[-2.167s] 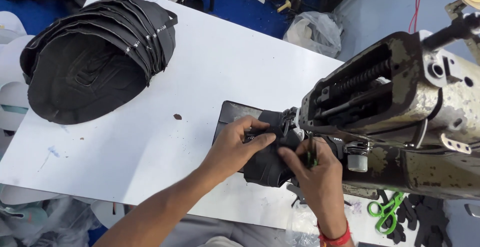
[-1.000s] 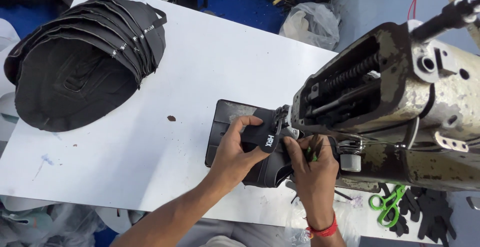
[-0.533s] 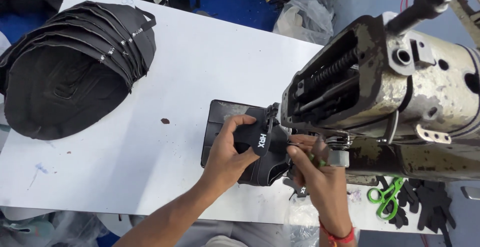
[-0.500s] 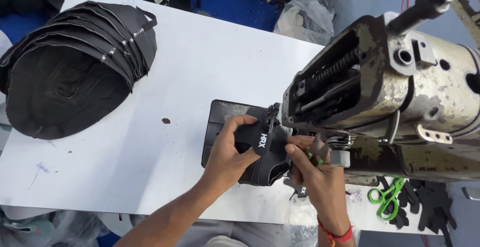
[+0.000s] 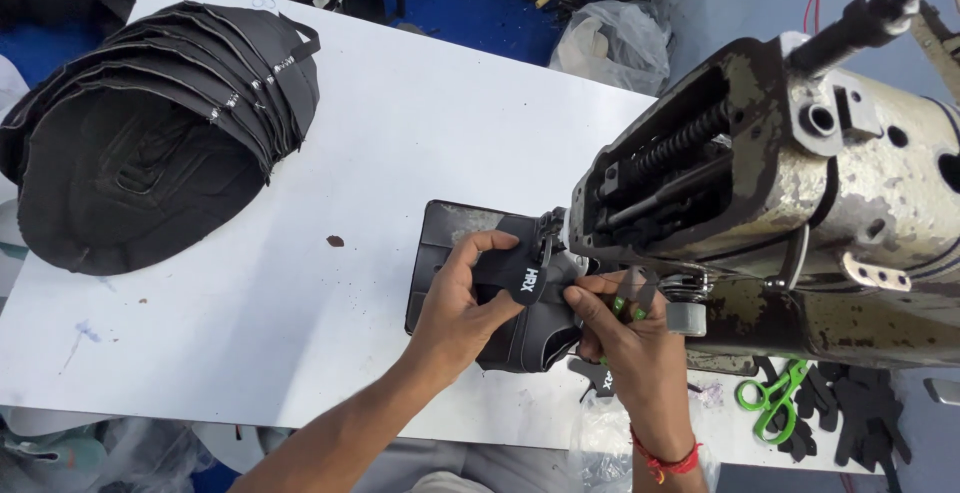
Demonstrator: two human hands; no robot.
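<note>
left hand point(image 5: 455, 313) clamps the near edge of a black shoe upper piece point(image 5: 525, 318), thumb on top; its grip is closed on the fabric. right hand point(image 5: 630, 348) pinches the same piece from the other side, grip closed on it. the piece lies on the dark plate point(image 5: 440, 238) under the head of a worn sewing machine point(image 5: 790, 183), on the white counter point(image 5: 400, 123). a stack of black pieces point(image 5: 150, 133) sits well apart at far left. green scissors point(image 5: 770, 403) lie beside the machine base.

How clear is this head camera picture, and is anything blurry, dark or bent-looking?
Head view: even, soft light on the white table, with only faint shadows. Both hands and the black fabric piece look sharp. The stack of black pieces loses detail in its dark folds. The sewing machine looms large and stretched near the edge.
</note>
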